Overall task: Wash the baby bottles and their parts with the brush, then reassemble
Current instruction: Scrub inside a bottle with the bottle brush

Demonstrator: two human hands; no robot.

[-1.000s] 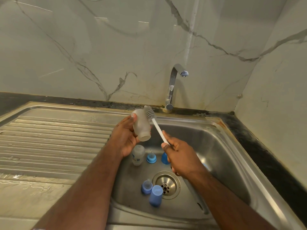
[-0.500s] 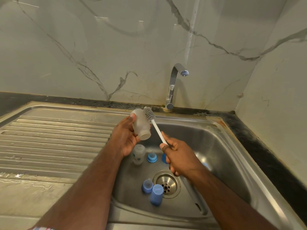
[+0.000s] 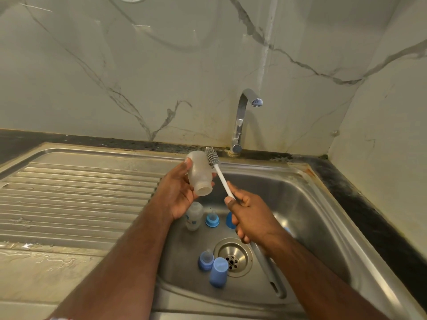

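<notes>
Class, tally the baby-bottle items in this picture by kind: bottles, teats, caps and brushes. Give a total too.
Bottles: 2, one held, one in the sink
Teats: 2
Caps: 2
Brushes: 1
Total: 7

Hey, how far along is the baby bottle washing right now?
Early on. Nothing is reassembled. In hand: the left hand holds a frosted bottle while the right hand works the brush against its outside. Left: the second bottle, nipple rings and blue cap lying in the sink.
</notes>
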